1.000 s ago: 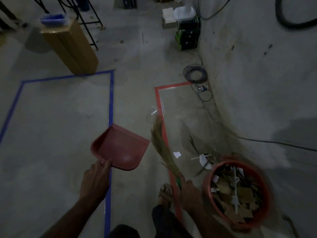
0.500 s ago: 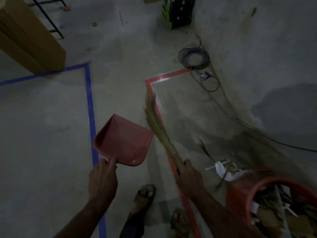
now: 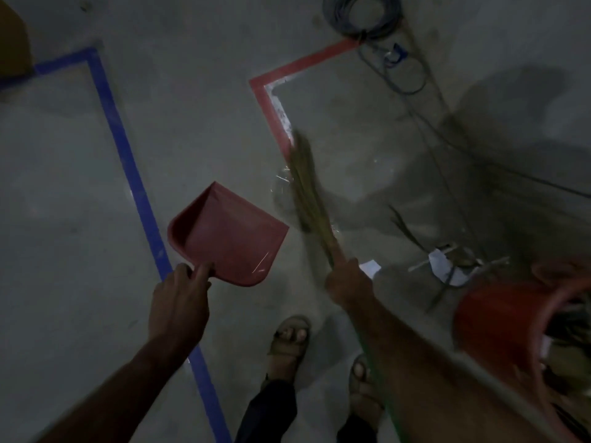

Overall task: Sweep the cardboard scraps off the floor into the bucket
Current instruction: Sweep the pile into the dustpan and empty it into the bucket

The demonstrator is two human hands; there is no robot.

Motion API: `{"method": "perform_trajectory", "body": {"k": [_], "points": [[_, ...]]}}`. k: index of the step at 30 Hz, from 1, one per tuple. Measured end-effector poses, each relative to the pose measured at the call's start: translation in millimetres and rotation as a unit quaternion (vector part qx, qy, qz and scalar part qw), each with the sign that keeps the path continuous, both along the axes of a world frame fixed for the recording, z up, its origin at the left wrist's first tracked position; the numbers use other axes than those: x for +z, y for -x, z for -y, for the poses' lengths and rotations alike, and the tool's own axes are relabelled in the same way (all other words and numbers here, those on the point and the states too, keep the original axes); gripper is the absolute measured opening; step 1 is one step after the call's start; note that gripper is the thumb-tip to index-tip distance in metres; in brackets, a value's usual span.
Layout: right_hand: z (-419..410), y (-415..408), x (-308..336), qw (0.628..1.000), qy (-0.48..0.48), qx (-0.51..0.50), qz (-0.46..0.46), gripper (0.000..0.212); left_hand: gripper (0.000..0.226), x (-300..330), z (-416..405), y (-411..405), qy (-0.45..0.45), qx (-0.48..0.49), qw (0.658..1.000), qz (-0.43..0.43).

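On the concrete floor (image 3: 198,129) below me, my left hand (image 3: 179,302) grips the near edge of the red dustpan (image 3: 228,238), fingers curled on its rim, beside the blue tape line (image 3: 128,161). My right hand (image 3: 348,282) is clamped around the grass broom (image 3: 308,199), whose blurred bristles lie over the red tape line (image 3: 271,107). White and cardboard scraps (image 3: 443,265) lie just beside the orange bucket (image 3: 499,318) at my right, which already holds cardboard pieces. My sandalled feet (image 3: 289,340) stand between the hands. A coiled cable (image 3: 361,14) lies farther off.
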State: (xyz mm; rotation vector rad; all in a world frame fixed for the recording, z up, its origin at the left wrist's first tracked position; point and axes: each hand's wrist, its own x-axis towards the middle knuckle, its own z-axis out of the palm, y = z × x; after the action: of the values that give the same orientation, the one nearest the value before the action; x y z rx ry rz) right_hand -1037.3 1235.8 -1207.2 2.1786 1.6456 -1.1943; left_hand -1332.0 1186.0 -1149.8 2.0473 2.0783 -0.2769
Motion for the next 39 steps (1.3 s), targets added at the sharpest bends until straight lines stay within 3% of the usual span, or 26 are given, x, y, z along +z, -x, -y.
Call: {"method": "perform_trajectory", "body": {"k": [3, 7, 10, 13, 19, 22, 27, 31, 33, 37, 39], "points": [[76.0, -43.9, 10.4, 0.994, 0.042, -0.102, 0.006, 0.048, 0.04, -6.4, -10.6, -9.5, 0.017, -0.037, 0.999, 0.028], [155.1, -89.0, 39.2, 0.989, 0.095, -0.093, 0.07, 0.051, 0.044, -10.2, -19.9, -31.8, 0.038, -0.092, 0.994, 0.052], [206.8, -104.7, 62.3, 0.991, 0.047, -0.068, 0.103, 0.061, 0.044, -11.2, -21.5, -46.7, 0.039, -0.113, 0.991, 0.061], [249.7, -100.6, 66.5, 0.986, -0.059, -0.078, 0.136, 0.051, 0.041, -21.8, -18.4, -48.7, 0.053, -0.127, 0.989, 0.059], [224.7, -54.7, 57.6, 0.993, -0.029, -0.111, -0.01, 0.064, 0.043, -34.6, -1.7, -31.6, 0.098, -0.154, 0.983, 0.005], [171.3, -30.6, 23.9, 0.991, -0.031, -0.126, -0.027, 0.042, 0.042, -35.8, 3.5, -17.4, 0.104, -0.153, 0.982, -0.033], [114.7, -22.2, -12.4, 0.995, -0.014, -0.089, -0.03, 0.062, 0.04, -33.2, -4.3, -13.7, 0.101, -0.204, 0.972, -0.062], [172.0, -54.6, -16.0, 0.988, 0.049, -0.145, 0.027, 0.054, 0.043, -31.6, -14.2, -34.3, 0.087, -0.227, 0.968, -0.052], [221.2, -71.7, -5.7, 0.972, 0.068, -0.222, 0.023, 0.052, 0.044, -34.7, -14.1, -49.0, 0.081, -0.234, 0.968, -0.04], [313.5, -98.1, 22.3, 0.968, -0.003, -0.25, 0.029, 0.039, 0.045, -41.5, -4.0, -87.0, 0.078, -0.257, 0.963, -0.018], [348.5, -106.3, 34.3, 0.964, -0.025, -0.262, 0.031, 0.052, 0.043, -44.0, 5.1, -106.3, 0.08, -0.265, 0.961, -0.01]]}}
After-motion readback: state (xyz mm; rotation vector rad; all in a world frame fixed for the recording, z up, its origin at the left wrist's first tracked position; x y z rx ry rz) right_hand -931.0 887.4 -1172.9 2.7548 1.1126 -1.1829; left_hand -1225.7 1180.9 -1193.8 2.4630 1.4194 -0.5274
